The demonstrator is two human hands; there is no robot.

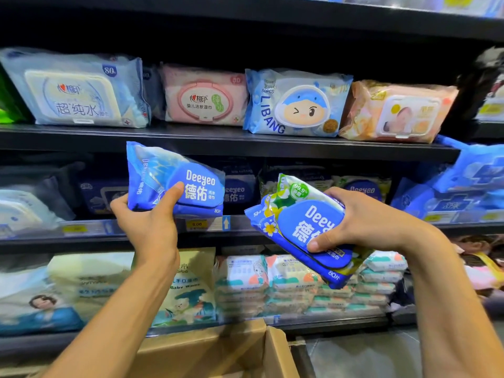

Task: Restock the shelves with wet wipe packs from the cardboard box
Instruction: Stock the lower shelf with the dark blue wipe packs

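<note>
Far left of the yellow price tag (196, 224), on the same shelf, blurred pale packs. Just left of the tag, the left hand (147, 222), fingers curled behind and thumb pressed on the front of a blue Deeyeo pack (174, 181); pack tilted, directly above the tag, in front of the shelf edge rather than resting on the shelf. Well below the tag, at the bottom of view, the open cardboard box (207, 347), one flap up, contents out of sight. Up and right of the tag, deeper in the dim row, more shelved Deeyeo packs (234, 192). One shelf above the tag, a LIBANG pack (294, 105) with a winking cartoon face. Right of the tag, a floral Deeyeo pack (297, 222), slanted down to the right, gripped by the right hand (362, 222), thumb across the blue lid, fingers round the upper edge. Far right of the tag, leaning blue packs (463, 186).
</note>
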